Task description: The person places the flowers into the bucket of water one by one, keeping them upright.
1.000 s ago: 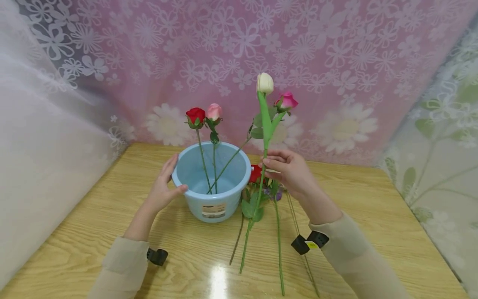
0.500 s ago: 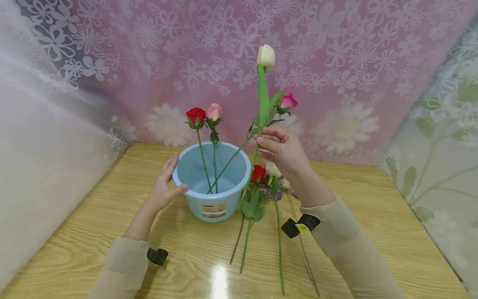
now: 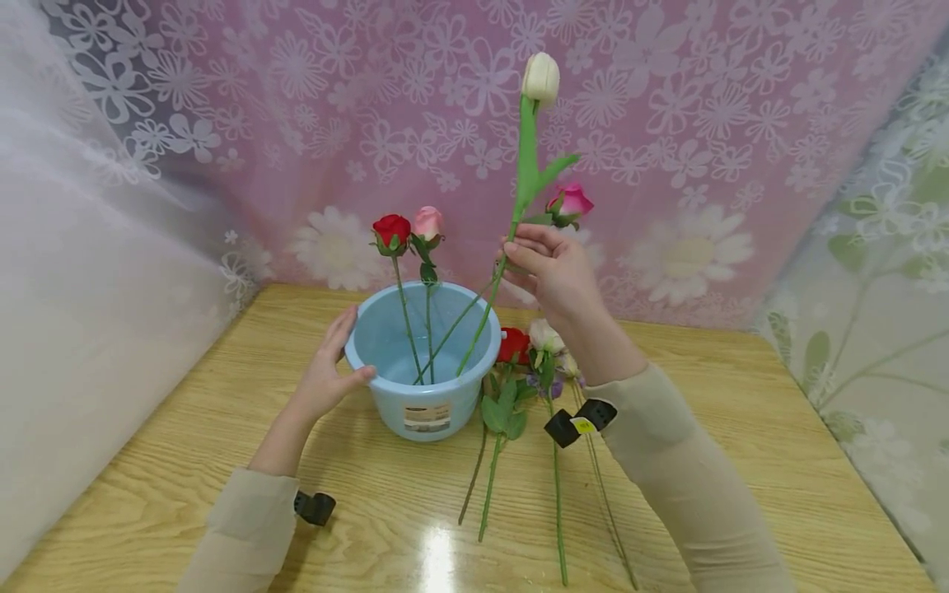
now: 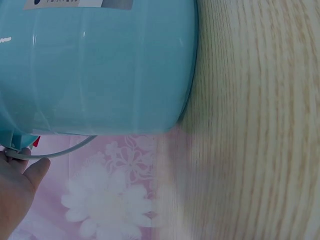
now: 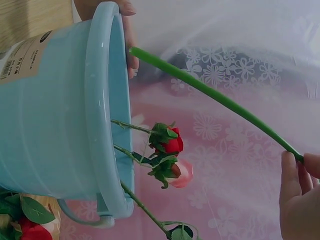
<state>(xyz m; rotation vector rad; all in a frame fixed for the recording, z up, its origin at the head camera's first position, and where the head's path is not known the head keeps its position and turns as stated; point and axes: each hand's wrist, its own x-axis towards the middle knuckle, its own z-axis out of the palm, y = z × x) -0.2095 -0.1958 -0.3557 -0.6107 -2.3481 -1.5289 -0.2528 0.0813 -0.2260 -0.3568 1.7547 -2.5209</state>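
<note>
From the head we look forward and down over the pale wood-grain table (image 3: pixel 371 511). Turned sideways, our left-wrist view faces the round light-blue plastic bucket (image 4: pixel 100 75) up close; our right-wrist view, also sideways, includes its rim. All three share the bucket.

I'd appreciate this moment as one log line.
left hand: holds round blue plastic bucket; right hand: pinches green-stemmed white tulip; stem tip: above bucket; stems inside: red, pink, magenta roses
</note>
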